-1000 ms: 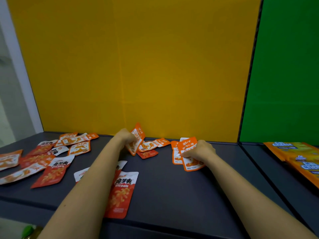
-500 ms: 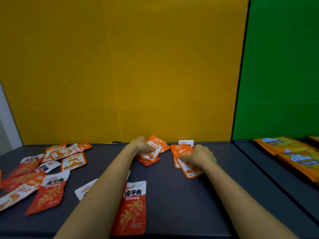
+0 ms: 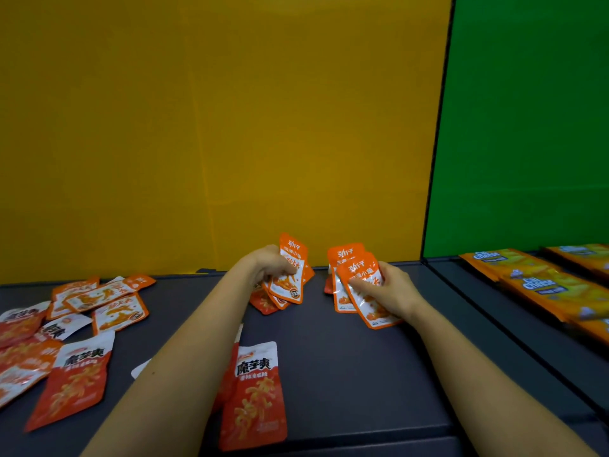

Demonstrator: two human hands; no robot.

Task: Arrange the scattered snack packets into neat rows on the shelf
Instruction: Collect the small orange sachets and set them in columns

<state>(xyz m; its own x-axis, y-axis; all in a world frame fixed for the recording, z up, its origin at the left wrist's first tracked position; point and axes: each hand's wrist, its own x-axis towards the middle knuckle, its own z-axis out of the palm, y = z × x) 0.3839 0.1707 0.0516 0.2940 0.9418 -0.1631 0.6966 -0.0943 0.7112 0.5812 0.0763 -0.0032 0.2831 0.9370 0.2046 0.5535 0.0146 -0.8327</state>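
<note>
At the far left of the shelf, a heap of scattered packets is lying crooked and overlapping. Larger red packets are lying nearer the front edge, and one more red packet is lying between the forearms. Further back, near the yellow back panel, the left hand is holding a small fan of orange packets upright, its grip curled closed round them, while a few more are lying beneath it. Just to the right, the right hand is pinching a second bunch, thumb pressing across the front one. The person appears to be gathering like packets; no row is laid yet. The next move is probably calling for squaring the two bunches together and setting them down edge to edge. On the neighbouring shelf at the right, cheese packs are lying in order.
</note>
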